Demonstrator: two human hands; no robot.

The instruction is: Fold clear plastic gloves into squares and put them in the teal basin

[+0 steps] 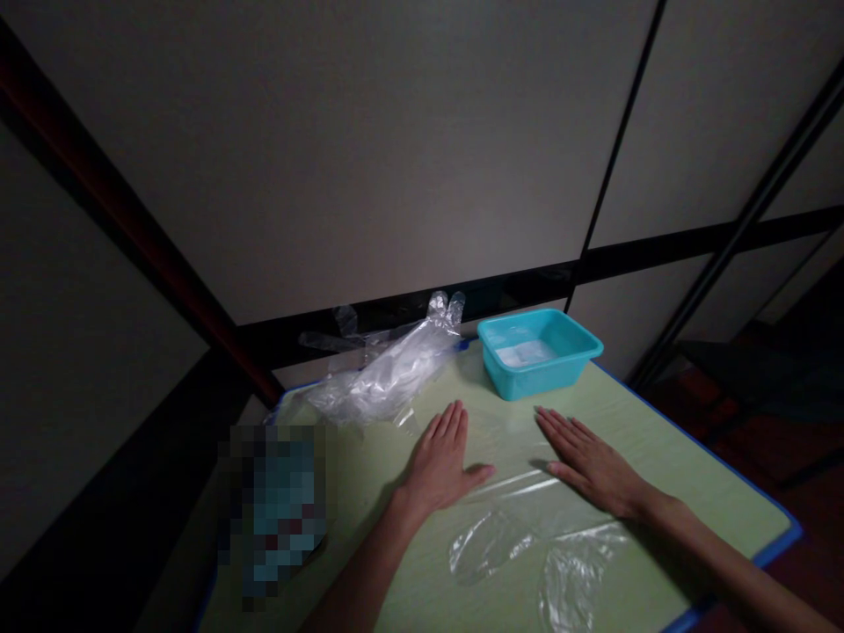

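Note:
A clear plastic disposable glove (511, 488) lies spread on the pale green table, its fingers toward the front edge. My left hand (440, 462) rests flat at its left side, palm down, with the thumb stretched toward the middle. On the opposite side my right hand (590, 462) also lies palm down, fingers out and thumb apart. Neither hand grips anything. Behind my left hand is a crumpled pile of clear plastic gloves (389, 374), some fingers sticking up at the table's back edge.
A turquoise plastic basin (537, 374) stands at the back right, with something white and flat (526, 352) inside. At the left edge of the table (369, 492) lies a pixelated object (280, 514). Cabinet panels (409, 158) rise directly behind the table.

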